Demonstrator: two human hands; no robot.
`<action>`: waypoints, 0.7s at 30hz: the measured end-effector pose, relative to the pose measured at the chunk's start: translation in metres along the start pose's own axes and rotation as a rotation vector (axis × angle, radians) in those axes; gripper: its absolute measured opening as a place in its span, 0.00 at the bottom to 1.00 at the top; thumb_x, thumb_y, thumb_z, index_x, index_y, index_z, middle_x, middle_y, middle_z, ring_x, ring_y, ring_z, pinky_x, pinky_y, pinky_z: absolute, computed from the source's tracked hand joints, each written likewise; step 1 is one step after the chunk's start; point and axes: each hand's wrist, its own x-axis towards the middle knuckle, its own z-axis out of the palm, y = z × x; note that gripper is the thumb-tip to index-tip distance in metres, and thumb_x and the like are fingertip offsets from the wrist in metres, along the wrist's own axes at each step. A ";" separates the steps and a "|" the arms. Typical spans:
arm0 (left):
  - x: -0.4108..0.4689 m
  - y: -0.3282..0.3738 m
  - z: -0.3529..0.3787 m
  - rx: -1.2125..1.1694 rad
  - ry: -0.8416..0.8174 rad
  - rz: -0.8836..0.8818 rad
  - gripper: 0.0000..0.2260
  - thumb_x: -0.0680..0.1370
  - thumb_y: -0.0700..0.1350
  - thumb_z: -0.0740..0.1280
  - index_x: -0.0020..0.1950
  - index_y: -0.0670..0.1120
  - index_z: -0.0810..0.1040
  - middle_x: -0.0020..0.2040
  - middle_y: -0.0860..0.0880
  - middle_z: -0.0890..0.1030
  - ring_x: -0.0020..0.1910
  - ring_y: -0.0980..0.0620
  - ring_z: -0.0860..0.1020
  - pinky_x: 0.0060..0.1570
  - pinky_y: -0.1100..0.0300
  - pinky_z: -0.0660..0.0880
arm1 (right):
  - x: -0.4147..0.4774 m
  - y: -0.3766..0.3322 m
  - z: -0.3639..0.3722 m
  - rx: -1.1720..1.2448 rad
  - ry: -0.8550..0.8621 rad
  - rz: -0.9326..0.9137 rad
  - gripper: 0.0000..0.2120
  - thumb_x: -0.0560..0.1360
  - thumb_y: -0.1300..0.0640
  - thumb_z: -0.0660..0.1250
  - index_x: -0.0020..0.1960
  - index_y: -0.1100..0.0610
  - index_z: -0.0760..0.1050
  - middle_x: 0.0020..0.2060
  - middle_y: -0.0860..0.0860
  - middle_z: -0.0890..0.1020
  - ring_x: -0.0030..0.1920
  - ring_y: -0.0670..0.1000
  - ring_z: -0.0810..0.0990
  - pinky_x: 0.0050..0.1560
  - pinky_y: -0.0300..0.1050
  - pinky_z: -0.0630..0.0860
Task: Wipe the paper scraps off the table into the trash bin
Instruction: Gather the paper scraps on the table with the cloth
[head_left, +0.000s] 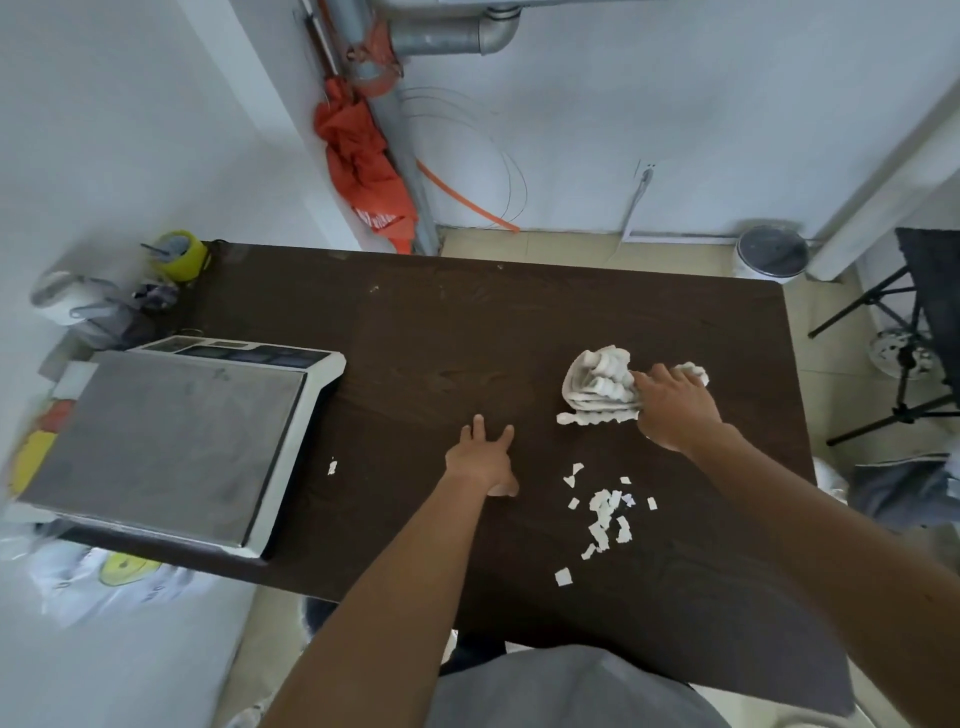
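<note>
Dark table (467, 322) by white wall, right hand (675, 410) gripping cloth (597, 384), left hand (480, 460) flat, open.

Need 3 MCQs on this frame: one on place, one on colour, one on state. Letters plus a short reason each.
1. Where is the main cluster of paper scraps?
A. on the scale
B. on the table near the front edge, nearer than the cloth
C. on the floor

2. What colour is the cloth?
A. white
B. orange
C. yellow

3. What is the right hand doing?
A. resting on the cloth
B. lifting a scrap
C. touching the scale

Answers:
1 B, the scraps lie on the dark table between cloth and person.
2 A, the crumpled cloth is white.
3 A, its fingers lie on the cloth; the left hand lies flat on the table.
</note>
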 end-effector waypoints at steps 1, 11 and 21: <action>0.000 0.000 0.000 0.008 0.002 0.004 0.47 0.76 0.54 0.71 0.82 0.58 0.40 0.81 0.44 0.35 0.81 0.41 0.42 0.74 0.42 0.59 | -0.006 0.002 0.002 0.010 -0.007 0.023 0.20 0.75 0.54 0.62 0.67 0.53 0.70 0.59 0.53 0.75 0.64 0.57 0.73 0.67 0.51 0.64; -0.002 -0.004 0.016 0.242 0.127 0.037 0.47 0.77 0.50 0.70 0.82 0.55 0.37 0.81 0.39 0.38 0.80 0.39 0.46 0.73 0.43 0.64 | -0.082 -0.027 0.022 0.145 -0.143 0.143 0.31 0.77 0.35 0.57 0.73 0.52 0.63 0.65 0.53 0.74 0.66 0.55 0.72 0.68 0.55 0.66; -0.002 -0.007 0.018 0.251 0.169 0.062 0.50 0.75 0.52 0.73 0.82 0.55 0.38 0.81 0.39 0.39 0.80 0.39 0.48 0.71 0.43 0.67 | -0.103 -0.061 0.022 0.301 -0.183 0.109 0.25 0.76 0.36 0.60 0.64 0.51 0.69 0.54 0.49 0.78 0.53 0.51 0.77 0.59 0.49 0.72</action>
